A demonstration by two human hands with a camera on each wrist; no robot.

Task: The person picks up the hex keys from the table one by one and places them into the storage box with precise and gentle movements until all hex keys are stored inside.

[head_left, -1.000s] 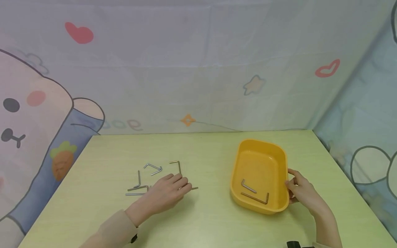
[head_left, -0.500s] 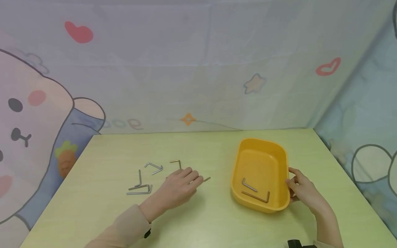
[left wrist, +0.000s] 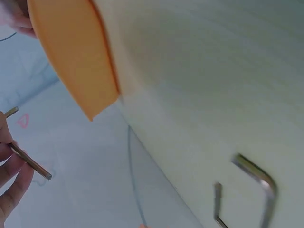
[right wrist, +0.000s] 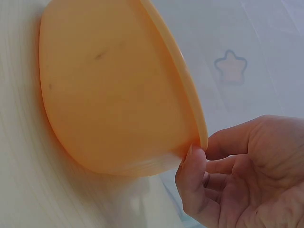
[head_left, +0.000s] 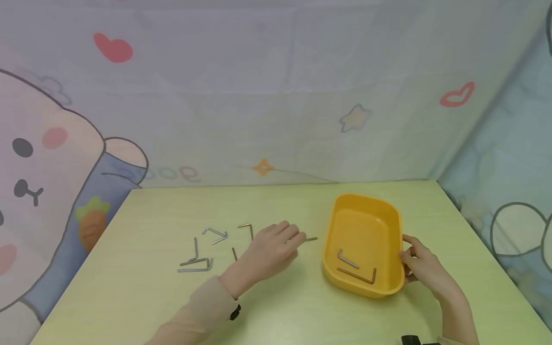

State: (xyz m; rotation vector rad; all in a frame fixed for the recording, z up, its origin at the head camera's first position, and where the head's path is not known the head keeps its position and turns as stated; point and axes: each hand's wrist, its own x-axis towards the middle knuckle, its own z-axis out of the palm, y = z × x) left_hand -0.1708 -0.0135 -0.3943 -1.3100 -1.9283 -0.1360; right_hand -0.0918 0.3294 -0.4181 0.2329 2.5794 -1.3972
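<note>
My left hand point(head_left: 273, 250) is above the table, left of the yellow tray point(head_left: 359, 225). It pinches a bronze-coloured hex key point(left wrist: 32, 163) between thumb and fingers; both ends stick out in the left wrist view. My right hand point(head_left: 424, 264) pinches the tray's right rim, thumb on the outer wall in the right wrist view. Inside the tray, near its front, lie a silver hex key point(head_left: 348, 260) and a longer bronze one point(head_left: 355, 275).
Several hex keys lie on the left of the table point(head_left: 284, 206): a brass-coloured one point(head_left: 251, 231), a partly hidden brown one point(head_left: 234, 254), a silver group point(head_left: 215, 235) and a cluster point(head_left: 196, 263) nearer the front. A printed cloth point(head_left: 276, 96) hangs behind.
My left hand has lifted the hex key and carried it right and slightly away, toward the tray. Another brown key has come into view behind the wrist. My right hand stays at the rim.
</note>
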